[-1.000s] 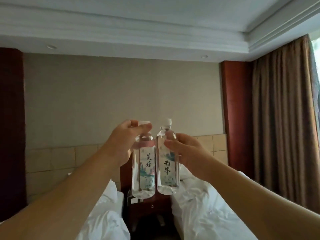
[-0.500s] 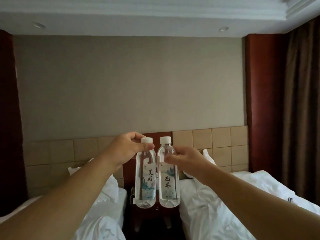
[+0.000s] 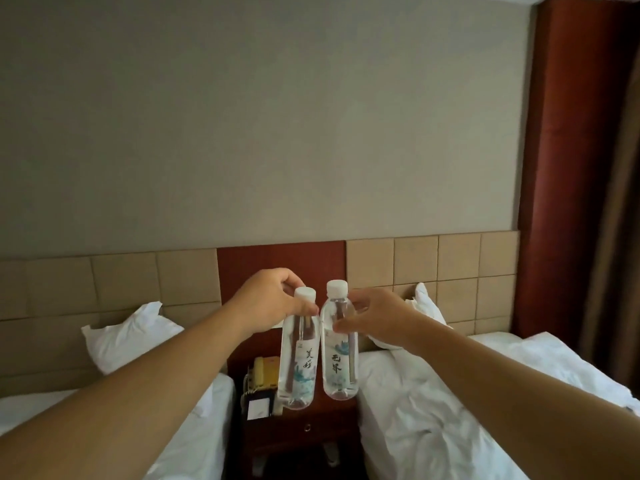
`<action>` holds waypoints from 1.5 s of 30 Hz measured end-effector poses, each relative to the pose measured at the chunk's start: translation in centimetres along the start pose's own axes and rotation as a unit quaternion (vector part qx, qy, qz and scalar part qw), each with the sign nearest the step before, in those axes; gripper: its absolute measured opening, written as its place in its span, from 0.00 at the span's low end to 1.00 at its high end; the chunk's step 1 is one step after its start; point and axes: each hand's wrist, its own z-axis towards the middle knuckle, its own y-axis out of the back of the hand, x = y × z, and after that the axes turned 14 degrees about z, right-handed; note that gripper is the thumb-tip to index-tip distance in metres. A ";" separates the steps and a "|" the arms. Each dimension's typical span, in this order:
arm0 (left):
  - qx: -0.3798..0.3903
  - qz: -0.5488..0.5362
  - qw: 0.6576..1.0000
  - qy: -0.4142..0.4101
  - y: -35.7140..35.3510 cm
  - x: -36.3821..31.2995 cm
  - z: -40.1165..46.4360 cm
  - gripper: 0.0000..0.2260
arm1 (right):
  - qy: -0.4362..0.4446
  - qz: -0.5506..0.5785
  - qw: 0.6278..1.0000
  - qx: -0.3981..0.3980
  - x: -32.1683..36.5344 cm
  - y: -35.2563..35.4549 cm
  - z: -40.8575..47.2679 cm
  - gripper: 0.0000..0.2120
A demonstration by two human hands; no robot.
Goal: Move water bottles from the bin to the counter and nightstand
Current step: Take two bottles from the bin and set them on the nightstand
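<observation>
Bottles now lower in frame than a second ago, both arms dropped toward the nightstand [image 3: 298, 431]; the view has tilted down too, ceiling gone, phone and beds now showing. Left hand [image 3: 266, 303] has its fingers [image 3: 294, 280] pinched round the neck of the left bottle [image 3: 298, 355], just under its white cap. Right hand [image 3: 377, 315] has its fingers [image 3: 343, 328] clamped on the shoulder of the right bottle [image 3: 340, 348], thumb on the near side. Both bottles hang upright below the fingers, side by side, close to touching; can't tell if they actually touch. Bases look just above the nightstand top, not set down yet as far as I can judge.

Below and left of the left-hand fingers: a yellow phone [image 3: 265, 370] and a small card stand [image 3: 259, 407] on the nightstand. Left bed [image 3: 104, 403] outside the left arm, right bed [image 3: 433, 410] under the right arm, pillow [image 3: 128, 337] beside the left forearm.

Meaning: carry phase nearly over, this is the final approach to placing. Free spot seems to be right of the phone, beneath the bottles. Risk: knocking the phone or card stand on the way down.
</observation>
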 end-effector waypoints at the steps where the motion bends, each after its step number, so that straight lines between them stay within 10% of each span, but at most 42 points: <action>1: 0.004 0.005 1.000 0.004 -0.8 1.1 1.9 0.18 | -0.005 -0.003 1.000 0.005 -1.2 -0.1 2.2 0.14; 21: 0.115 0.109 0.984 0.083 -22.5 23.7 38.2 0.14 | -0.091 -0.033 0.984 0.147 -31.4 -4.6 44.8 0.32; 45: 0.189 0.089 0.966 0.153 -57.2 57.5 61.0 0.08 | -0.282 -0.021 0.950 0.129 -68.6 -21.8 72.0 0.19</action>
